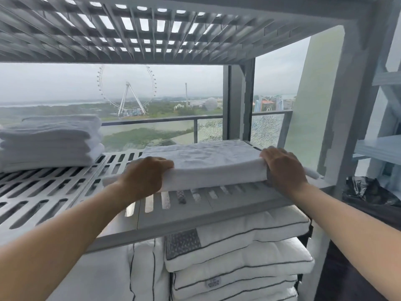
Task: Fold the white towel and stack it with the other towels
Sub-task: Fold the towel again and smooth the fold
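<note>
So, your slotted grey shelf (54, 187) stood against a window (152, 94), pillows (238, 253) stacked underneath. Your folded white towel (212, 164) was at its right side, well apart from the towel stack (50, 142) at left; your left hand (147, 177) and right hand (284, 168) gripped its ends.

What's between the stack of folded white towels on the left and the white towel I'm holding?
Only bare grey slotted shelf, seen in the head view; the stack of folded white towels and the held white towel stand apart.
</note>
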A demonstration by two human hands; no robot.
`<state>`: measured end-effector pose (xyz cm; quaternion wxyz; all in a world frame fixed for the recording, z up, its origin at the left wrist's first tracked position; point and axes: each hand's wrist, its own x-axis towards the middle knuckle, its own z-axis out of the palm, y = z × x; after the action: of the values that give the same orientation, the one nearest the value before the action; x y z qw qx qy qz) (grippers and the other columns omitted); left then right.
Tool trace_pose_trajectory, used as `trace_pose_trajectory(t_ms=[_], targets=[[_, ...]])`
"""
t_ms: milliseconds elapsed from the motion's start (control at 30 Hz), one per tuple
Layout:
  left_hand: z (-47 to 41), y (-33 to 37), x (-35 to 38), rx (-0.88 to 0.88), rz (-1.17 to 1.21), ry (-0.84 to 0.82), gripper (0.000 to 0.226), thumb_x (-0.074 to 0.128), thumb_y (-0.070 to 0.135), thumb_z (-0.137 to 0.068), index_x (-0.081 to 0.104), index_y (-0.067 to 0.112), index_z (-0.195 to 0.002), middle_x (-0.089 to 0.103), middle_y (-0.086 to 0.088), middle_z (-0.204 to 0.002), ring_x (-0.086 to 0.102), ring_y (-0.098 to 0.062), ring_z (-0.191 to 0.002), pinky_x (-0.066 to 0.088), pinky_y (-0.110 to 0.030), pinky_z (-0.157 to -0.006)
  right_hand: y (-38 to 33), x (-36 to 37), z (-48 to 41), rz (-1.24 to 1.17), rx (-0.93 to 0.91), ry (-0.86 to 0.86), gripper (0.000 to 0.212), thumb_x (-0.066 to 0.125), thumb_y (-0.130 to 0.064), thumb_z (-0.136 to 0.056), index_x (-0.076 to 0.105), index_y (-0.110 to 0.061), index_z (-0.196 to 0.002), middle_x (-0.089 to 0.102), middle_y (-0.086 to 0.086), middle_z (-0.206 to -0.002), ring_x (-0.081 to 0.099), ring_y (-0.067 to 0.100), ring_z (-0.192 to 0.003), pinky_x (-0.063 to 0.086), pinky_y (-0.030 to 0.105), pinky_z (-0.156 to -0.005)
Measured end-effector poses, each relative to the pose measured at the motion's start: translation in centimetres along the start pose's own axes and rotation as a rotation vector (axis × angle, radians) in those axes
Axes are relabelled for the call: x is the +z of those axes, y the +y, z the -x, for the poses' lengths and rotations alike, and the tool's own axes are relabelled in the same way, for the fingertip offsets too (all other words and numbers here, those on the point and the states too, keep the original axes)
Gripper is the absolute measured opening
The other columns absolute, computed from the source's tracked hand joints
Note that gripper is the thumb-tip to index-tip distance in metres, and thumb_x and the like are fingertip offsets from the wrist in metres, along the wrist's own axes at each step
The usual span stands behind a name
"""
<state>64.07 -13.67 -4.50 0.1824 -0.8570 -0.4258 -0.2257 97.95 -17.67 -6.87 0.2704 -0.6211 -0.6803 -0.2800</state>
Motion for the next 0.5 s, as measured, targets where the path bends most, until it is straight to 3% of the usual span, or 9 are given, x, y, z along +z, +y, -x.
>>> trace_pose_trajectory(t_ms=[167, 367, 500], targets=[[-5.7, -3.5, 2.0, -0.072, -0.054, 0.088, 0.026, 0.043, 0.003, -0.074, 0.047, 0.029, -0.077, 0.067, -0.004, -0.084, 0.064, -0.032, -0.081, 0.036, -0.029, -0.06, 1.4, 2.7, -5.2, 0.064, -0.031, 0.018, 0.02, 0.043, 0.003, -0.084, 0.054, -0.006, -0.099, 0.057, 0.012, -0.092, 0.053, 0.031, -0.089, 0.037, 0.039, -0.073], [-10.0, -7.5, 7.6, -0.153, -0.137, -0.118, 0.04, 0.038, 0.002, -0.076, 0.053, 0.028, -0.103, 0.065, -0.005, -0.102, 0.063, -0.029, -0.093, 0.051, -0.035, -0.072, 2.8, 8.0, -10.5, 0.042, -0.13, -0.168, 0.021, 0.039, -0.004, -0.087, 0.052, -0.01, -0.102, 0.06, 0.009, -0.101, 0.052, 0.027, -0.095, 0.028, 0.029, -0.068], [-10.8, -8.2, 10.3, -0.156, -0.131, -0.192, 0.041, 0.038, 0.004, -0.08, 0.05, 0.029, -0.111, 0.062, 0.002, -0.113, 0.06, -0.023, -0.096, 0.042, -0.032, -0.071, 3.7, 11.4, -11.8, -0.021, -0.05, -0.402, 0.029, 0.042, -0.01, -0.089, 0.049, -0.019, -0.117, 0.057, 0.002, -0.121, 0.049, 0.022, -0.115, 0.037, 0.033, -0.086]])
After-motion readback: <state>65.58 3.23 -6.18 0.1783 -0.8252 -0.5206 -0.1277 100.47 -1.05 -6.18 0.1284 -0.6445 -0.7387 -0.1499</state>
